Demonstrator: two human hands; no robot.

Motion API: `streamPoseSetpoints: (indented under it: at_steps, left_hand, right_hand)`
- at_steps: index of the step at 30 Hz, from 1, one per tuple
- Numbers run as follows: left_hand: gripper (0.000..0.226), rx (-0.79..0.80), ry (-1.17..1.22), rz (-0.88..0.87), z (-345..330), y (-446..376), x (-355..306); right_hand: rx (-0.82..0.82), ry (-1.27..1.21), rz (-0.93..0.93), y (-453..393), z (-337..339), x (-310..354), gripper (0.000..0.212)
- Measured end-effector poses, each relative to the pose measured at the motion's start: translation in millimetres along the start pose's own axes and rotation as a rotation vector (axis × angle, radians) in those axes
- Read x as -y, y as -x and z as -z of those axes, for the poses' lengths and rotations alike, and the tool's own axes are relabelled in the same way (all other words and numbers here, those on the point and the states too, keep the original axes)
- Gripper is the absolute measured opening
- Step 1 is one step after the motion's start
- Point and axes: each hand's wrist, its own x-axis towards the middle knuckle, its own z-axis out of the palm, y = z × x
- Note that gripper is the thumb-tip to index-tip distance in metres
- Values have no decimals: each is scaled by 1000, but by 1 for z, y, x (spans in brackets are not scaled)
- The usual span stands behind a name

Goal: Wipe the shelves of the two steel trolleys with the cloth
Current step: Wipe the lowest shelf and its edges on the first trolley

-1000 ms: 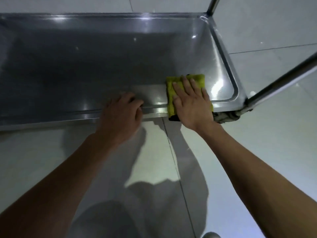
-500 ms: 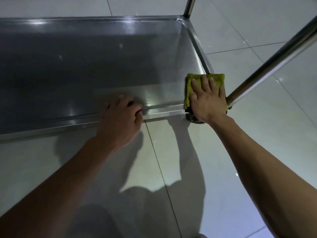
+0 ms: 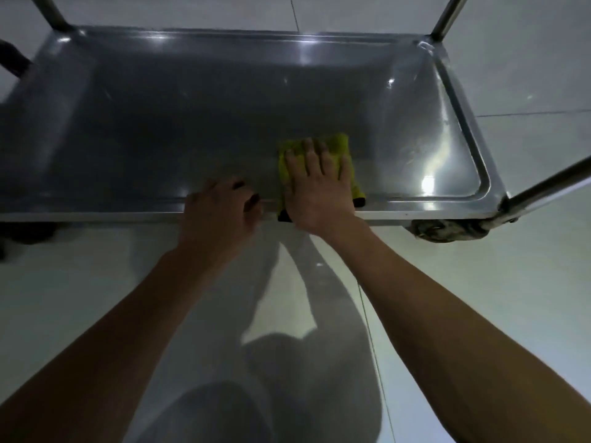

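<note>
The low steel trolley shelf [image 3: 192, 100] fills the upper half of the head view, its raised rim running along the near edge. A folded yellow cloth [image 3: 339, 145] lies on the shelf by that near rim, right of centre. My right hand [image 3: 316, 190] presses flat on the cloth with straight, spread fingers and covers most of it. My left hand [image 3: 217, 212] grips the near rim just left of the cloth, fingers curled over the edge.
Steel uprights rise at the far left corner [image 3: 51, 11], the far right corner [image 3: 447, 14] and the near right corner [image 3: 550, 187]. A caster wheel [image 3: 441, 231] sits under the near right corner. Pale floor tiles [image 3: 511, 282] surround the trolley.
My right hand has slid the cloth left along the near rim, from the right corner toward the middle. My left hand keeps its grip on the rim. The view widened to show the whole shelf.
</note>
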Motion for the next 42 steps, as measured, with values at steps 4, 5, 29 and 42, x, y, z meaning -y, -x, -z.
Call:
streamPoseSetpoints:
  at_steps: [4, 5, 29, 42]
  left_hand:
    - [23, 4, -9, -56, 3, 9, 14]
    - [22, 10, -12, -48, 5, 8, 15]
    - [17, 24, -11, -69, -39, -59, -155]
    - [43, 113, 218, -126, -22, -67, -110]
  right_hand:
    - [14, -58, 102, -18, 1, 34, 55]
    - [21, -64, 118, -20, 1, 35, 55]
    - [-66, -149, -332, 12, 13, -269, 58]
    - [-10, -79, -231, -16, 11, -202, 58]
